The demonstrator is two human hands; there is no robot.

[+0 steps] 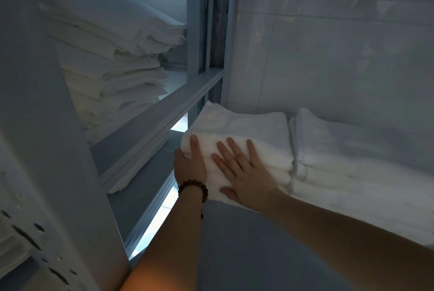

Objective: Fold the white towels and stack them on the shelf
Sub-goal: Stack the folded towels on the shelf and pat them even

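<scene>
Head view, placing stage. I see the left hand (189, 164) cupped around the near left corner of a stack of folded towels (242, 140), thumb on top and the other digits hidden round the side, so I cannot tell how tightly it grips; a bead bracelet (193, 188) sits on that wrist. The right hand (244, 171) lies flat on the stack's near face, fingers (234, 152) spread and pressed into the cloth, thumb low at the near edge. I judge this pairing squares the pile: the flat palm pushes it toward the far tiled wall (340, 56), while the cupped hand keeps the corner from slumping. The stack rests on the grey shelf (234, 243), its right side touching a second pile of towels (352, 161), seemingly so the two form a tidy row. On the left, beyond a metal upright (196, 32), a taller pile of folded linen (105, 67) fills a neighbouring rack. I judge that the next move calls for a gentle release, lest the top towel drag out of line.
</scene>
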